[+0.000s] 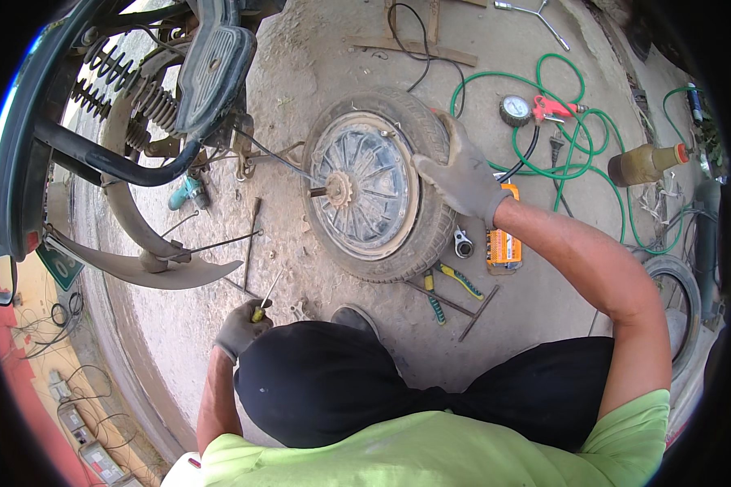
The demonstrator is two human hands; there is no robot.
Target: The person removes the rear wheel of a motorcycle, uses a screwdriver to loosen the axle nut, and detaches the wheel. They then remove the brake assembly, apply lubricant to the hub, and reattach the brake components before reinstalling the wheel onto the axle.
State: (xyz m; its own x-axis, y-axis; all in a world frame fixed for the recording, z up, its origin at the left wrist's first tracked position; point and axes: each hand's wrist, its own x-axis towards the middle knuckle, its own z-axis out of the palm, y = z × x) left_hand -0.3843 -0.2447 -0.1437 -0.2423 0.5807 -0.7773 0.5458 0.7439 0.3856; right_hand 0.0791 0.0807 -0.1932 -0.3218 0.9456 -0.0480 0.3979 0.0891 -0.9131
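A dusty wheel (366, 188), its tire (357, 264) around a spoked metal hub with a small sprocket, sits in front of me; a cable runs from its axle toward the vehicle. My right hand (467, 180), in a grey glove, grips the tire's right side, thumb toward the rim and fingers over the tread. Low on the left, my gloved left hand (248, 326) is closed around a screwdriver (258, 314) with a yellowish handle, its thin shaft pointing up and right, apart from the wheel.
A raised vehicle with a fender (146, 272) and coil springs stands at left. Pliers (434, 299), a T-handle wrench (481, 312), a ratchet (463, 243) and an orange bit case (503, 243) lie near the wheel. Right are a green hose (581, 122), pressure gauge (514, 110) and bottle (646, 165).
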